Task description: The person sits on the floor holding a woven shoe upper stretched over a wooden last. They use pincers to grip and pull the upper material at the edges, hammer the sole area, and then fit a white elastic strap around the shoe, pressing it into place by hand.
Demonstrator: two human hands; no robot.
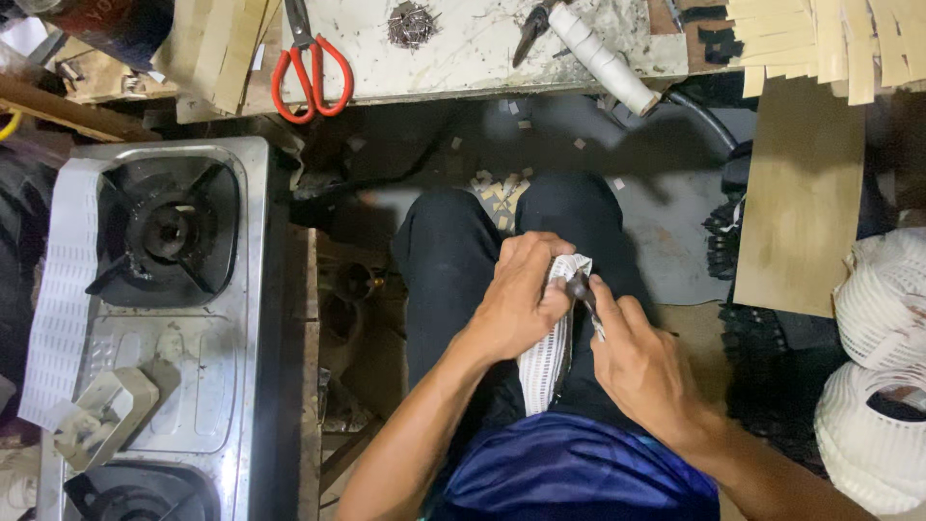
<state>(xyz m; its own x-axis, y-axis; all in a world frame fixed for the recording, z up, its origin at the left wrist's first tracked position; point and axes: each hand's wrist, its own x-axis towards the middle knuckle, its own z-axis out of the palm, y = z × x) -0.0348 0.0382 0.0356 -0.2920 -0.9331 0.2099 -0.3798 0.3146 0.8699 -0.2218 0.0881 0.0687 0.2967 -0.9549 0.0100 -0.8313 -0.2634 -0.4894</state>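
Observation:
My left hand (pixel 516 299) grips a white ribbed strip (pixel 548 352) that hangs down over my lap, between my knees in dark trousers. My right hand (pixel 641 362) holds a small dark-handled tool (pixel 582 289), its tip pressed against the top of the strip next to my left fingers. Both hands sit close together, thumbs nearly touching. What kind of tool it is stays hidden by the fingers.
A steel gas stove (pixel 164 318) stands at left with a white strip (pixel 60 299) draped on its edge. Red-handled scissors (pixel 311 68), pliers (pixel 532 29) and a white roll (pixel 603 58) lie on the bench ahead. A wooden board (pixel 801 203) and white coils (pixel 883 367) are at right.

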